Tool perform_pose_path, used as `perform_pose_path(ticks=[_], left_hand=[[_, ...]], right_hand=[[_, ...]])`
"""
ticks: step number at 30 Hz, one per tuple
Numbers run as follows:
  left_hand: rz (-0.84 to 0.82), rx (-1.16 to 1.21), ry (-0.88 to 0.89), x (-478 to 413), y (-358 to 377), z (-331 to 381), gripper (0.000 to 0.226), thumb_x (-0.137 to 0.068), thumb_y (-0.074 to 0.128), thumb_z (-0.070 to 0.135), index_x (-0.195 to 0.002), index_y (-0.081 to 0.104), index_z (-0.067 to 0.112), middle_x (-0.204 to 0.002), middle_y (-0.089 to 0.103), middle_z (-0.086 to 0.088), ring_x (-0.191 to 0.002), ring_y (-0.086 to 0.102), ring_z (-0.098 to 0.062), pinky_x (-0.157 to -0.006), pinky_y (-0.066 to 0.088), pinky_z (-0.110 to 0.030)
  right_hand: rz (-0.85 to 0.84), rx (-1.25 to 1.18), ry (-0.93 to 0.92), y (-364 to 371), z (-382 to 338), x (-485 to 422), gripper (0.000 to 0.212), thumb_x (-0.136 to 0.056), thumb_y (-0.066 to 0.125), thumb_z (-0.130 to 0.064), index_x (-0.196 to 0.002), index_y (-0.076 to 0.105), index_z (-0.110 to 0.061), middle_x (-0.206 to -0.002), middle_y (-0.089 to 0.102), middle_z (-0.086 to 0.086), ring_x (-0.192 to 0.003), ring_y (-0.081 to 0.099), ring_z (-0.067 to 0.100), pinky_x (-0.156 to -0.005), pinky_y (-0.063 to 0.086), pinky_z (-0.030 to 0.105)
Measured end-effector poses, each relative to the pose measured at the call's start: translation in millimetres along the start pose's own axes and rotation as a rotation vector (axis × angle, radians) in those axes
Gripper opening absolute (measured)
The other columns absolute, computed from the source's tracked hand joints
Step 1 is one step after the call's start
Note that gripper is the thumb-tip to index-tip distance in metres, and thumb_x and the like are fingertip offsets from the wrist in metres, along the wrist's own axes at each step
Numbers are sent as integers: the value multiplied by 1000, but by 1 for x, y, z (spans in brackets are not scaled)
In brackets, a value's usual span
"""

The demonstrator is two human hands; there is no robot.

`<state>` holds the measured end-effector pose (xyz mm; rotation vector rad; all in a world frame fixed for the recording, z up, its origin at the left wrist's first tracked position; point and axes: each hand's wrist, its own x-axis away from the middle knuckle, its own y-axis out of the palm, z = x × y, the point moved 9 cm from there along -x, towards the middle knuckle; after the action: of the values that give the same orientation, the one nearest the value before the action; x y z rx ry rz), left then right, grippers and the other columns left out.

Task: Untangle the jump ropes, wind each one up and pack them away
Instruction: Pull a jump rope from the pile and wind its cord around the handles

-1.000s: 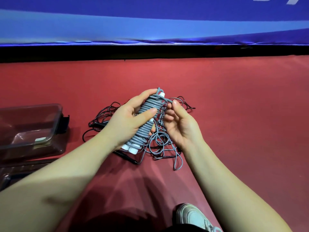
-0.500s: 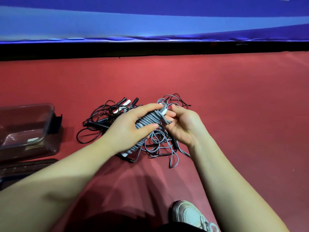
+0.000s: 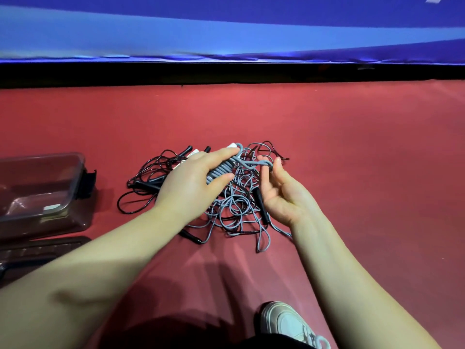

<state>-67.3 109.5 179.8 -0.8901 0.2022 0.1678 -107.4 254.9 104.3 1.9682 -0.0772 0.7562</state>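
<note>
My left hand (image 3: 193, 182) grips a wound grey jump rope bundle (image 3: 222, 170), its coils wrapped round white handles, held low over the red floor. A short grey loop (image 3: 254, 164) runs from the bundle's top to my right hand (image 3: 281, 195), whose fingertips pinch the loop's end with the palm turned up. Beneath both hands lies a tangle of loose grey rope (image 3: 236, 212). A black jump rope (image 3: 148, 182) with black handles is heaped to its left, partly hidden by my left hand.
A clear brown plastic box (image 3: 68, 197) stands open at the left with its lid (image 3: 45, 248) on the floor in front of it. A blue padded barrier (image 3: 226, 36) runs across the back. My shoe (image 3: 284, 321) shows at the bottom.
The bundle came down from upright to low over the tangle. My right hand drew a grey loop out to the right of the bundle's top.
</note>
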Motion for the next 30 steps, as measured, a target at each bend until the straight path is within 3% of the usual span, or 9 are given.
perform_pose_path(ticks=[2,5,8,11,14,17,20,26,30], left_hand=[[3,-57,-22,1,1,-5,49,-90,59,33,-133,44,50,-100,52,11,-110,52,-15,-85,43,-29],[-5,-128,-51,1,3,-15,48,-93,55,33,-136,41,49,-107,51,9,-124,45,-14,-79,41,-28],[-1,-157,-85,-2,6,-22,49,-94,54,32,-137,39,48,-121,53,-1,-129,41,-15,-81,41,-30],[13,-160,-140,-8,6,-32,50,-93,54,32,-138,38,49,-127,53,-7,-126,45,-18,-82,41,-31],[12,-145,-205,-11,6,-45,50,-93,54,32,-138,39,48,-130,53,-7,-123,47,-21,-85,42,-32],[-10,-137,-229,-9,8,-51,50,-93,54,32,-137,39,48,-134,52,-6,-124,45,-18,-84,40,-30],[-13,-131,-221,-9,8,-51,50,-93,54,32,-137,38,49,-135,51,-6,-125,44,-17,-84,38,-29],[-31,-115,-195,-7,12,-40,51,-92,55,35,-138,38,48,-138,50,-4,-129,43,-16,-94,39,-30],[-5,13,-122,-6,12,-22,51,-88,61,32,-134,46,45,-128,58,11,-114,54,-11,-90,40,-23]], right_hand=[[26,63,14,2,2,2,23,-92,55,-21,-78,65,-5,-65,71,4,-53,68,12,-63,57,32],[1,217,52,13,6,7,27,-93,51,-37,-76,66,-22,-65,71,-8,-57,67,4,-72,47,35],[25,206,7,18,11,5,34,-94,44,-44,-81,64,-19,-68,70,-9,-72,64,4,-73,47,31],[99,151,-21,11,19,1,45,-97,36,-48,-93,63,-12,-88,60,4,-85,56,12,-87,45,28],[117,10,-8,4,25,3,45,-99,38,-40,-98,56,2,-93,52,14,-98,52,21,-98,40,33],[58,-22,-19,8,31,6,16,-96,50,-11,-87,52,3,-88,50,13,-96,54,21,-104,41,33],[49,14,-62,9,33,1,16,-94,49,0,-79,55,2,-77,52,11,-80,56,15,-94,49,27],[5,403,-165,18,32,-6,21,-98,47,-27,-84,62,-22,-72,67,-15,-72,54,2,-68,44,14],[-44,564,-428,23,9,-14,19,-101,38,-19,-99,57,-14,-69,50,-4,-53,47,1,-51,38,13]])
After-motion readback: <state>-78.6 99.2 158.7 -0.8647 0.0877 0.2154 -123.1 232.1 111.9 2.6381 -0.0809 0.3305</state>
